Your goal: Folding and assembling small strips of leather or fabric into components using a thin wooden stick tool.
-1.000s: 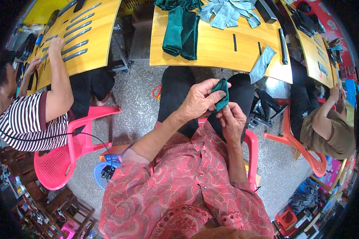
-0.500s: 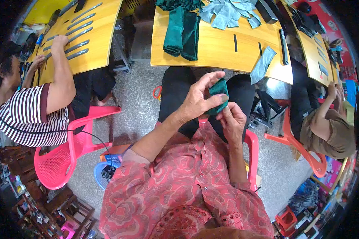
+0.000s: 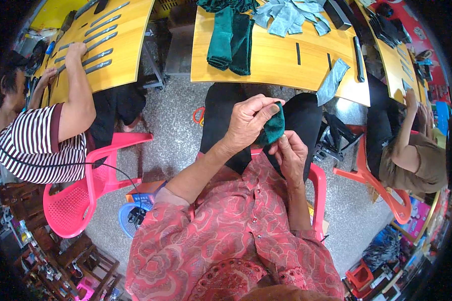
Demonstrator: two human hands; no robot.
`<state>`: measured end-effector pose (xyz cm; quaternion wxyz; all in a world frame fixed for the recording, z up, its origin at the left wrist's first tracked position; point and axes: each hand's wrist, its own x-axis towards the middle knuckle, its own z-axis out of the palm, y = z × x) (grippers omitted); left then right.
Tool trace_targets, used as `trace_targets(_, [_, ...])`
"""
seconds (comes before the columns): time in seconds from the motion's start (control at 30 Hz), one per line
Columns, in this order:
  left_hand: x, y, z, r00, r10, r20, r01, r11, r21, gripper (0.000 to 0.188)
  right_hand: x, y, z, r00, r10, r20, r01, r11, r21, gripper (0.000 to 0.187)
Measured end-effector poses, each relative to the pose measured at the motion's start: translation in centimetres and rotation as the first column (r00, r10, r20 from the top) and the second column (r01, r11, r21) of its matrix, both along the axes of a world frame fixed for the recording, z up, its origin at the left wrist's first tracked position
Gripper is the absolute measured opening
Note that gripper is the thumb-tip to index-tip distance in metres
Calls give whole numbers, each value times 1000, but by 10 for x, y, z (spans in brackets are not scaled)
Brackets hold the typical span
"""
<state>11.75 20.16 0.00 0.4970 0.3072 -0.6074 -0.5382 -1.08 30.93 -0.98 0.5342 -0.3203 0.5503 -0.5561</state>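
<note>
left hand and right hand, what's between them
In the head view, dark green cloth: upper end in the left hand, lower edge at the right hand.

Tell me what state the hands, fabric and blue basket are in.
Left hand: gripping the green cloth near its top.
Right hand: pinching its lower edge.
Green cloth: held between both hands.
Long green pieces: lying on the table.
Pale-blue strips: loosely heaped.
Single pale-blue strip: overhanging the table edge.
Blue basket: holding dark items.
</note>
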Motion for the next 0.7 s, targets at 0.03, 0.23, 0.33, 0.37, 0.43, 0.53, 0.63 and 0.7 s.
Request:
trace_targets(0.03, [1, 1, 1, 999, -46, -3, 46, 997, 60, 19, 0, 0, 0, 1000, 4, 14, -4, 1000, -16, 18])
trace_targets(0.23, [3, 8, 15, 985, -175, 3, 169, 956, 241, 23, 3, 2, 2, 999, -21, 48, 22, 1000, -22, 19])
trace_targets(0.33, [3, 8, 13, 985, -173, -11, 171, 955, 241, 23, 3, 2, 3, 999, -19, 36, 21, 999, -33, 18])
trace_targets(0.37, [3, 9, 13, 988, -152, -24, 153, 951, 270, 22, 4, 0, 4, 999, -18, 36, 19, 999, -33, 18])
trace_targets(0.43, [2, 10, 12, 991, -130, -36, 134, 945, 297, 22, 5, -3, 9, 993, -36, -117, 32, 999, -31, 17])
trace_targets(0.53, [2, 9, 9, 994, -89, -56, 103, 938, 332, 23, 3, -3, 3, 950, -52, -309, 33, 997, -67, 12])
trace_targets(0.63, [1, 8, 7, 995, -76, -65, 93, 933, 346, 22, 6, -2, 0, 941, -116, -317, 95, 992, -81, 9])
trace_targets(0.7, [0, 8, 5, 994, -77, -76, 99, 934, 345, 22, 7, -3, 0, 947, -129, -294, 108, 990, -88, 9])
